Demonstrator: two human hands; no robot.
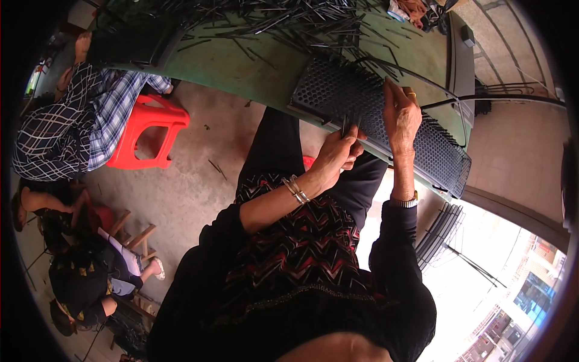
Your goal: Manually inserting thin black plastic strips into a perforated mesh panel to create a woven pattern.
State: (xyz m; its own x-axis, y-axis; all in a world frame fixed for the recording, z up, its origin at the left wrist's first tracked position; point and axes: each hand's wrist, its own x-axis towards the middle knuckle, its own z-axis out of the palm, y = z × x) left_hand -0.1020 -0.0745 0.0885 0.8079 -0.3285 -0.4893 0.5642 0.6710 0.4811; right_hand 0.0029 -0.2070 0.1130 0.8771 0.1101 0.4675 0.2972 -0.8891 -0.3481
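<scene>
A long black rack [374, 116] full of round holes lies along the near edge of the green table. Thin dark sticks stand up in a row along its far side. My left hand [339, 154] is closed around a small bunch of thin black sticks [347, 122], held just over the rack's near edge. Above the middle of the rack is my right hand [402, 117], its thumb and fingers pinched together near the holes. Whatever sits between those fingertips is too small and hidden to name.
Loose black sticks [277, 21] lie piled across the far side of the green table [232, 71]. A black cable [512, 98] crosses at right. On the floor at left is a red plastic stool [148, 130], beside a person in a plaid shirt [111, 123]. More people sit at lower left.
</scene>
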